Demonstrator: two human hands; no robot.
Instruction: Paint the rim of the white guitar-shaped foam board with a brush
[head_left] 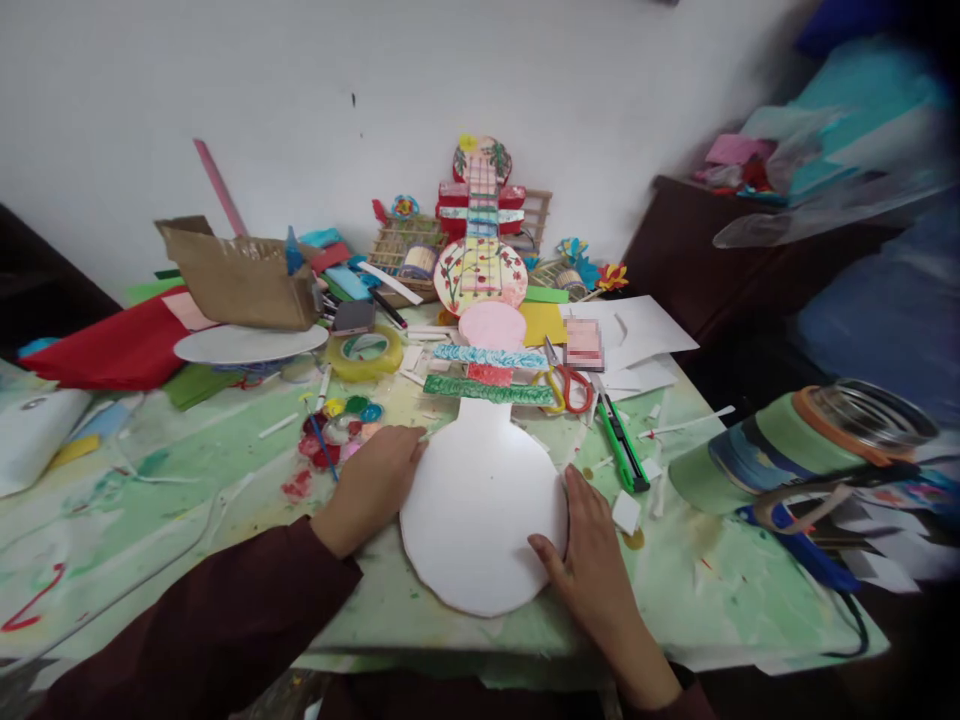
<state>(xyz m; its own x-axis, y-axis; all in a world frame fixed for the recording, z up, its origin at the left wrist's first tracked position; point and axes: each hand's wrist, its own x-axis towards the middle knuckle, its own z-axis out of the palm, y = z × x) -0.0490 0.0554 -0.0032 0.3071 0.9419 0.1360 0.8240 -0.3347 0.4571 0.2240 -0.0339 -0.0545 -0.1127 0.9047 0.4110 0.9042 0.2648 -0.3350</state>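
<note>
Card cutout, white and round-bodied, lies flat on the paint-stained desk at lower centre of the frame, left hand and right hand open, resting on its opposite edges.

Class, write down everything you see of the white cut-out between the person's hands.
The white cut-out is a flat, blank sheet, like card or foam board: a round body with a short neck pointing away. It lies on the paint-stained table. The left hand touches its left edge, the right hand rests on its right edge; the neck reaches a green strip.
</note>
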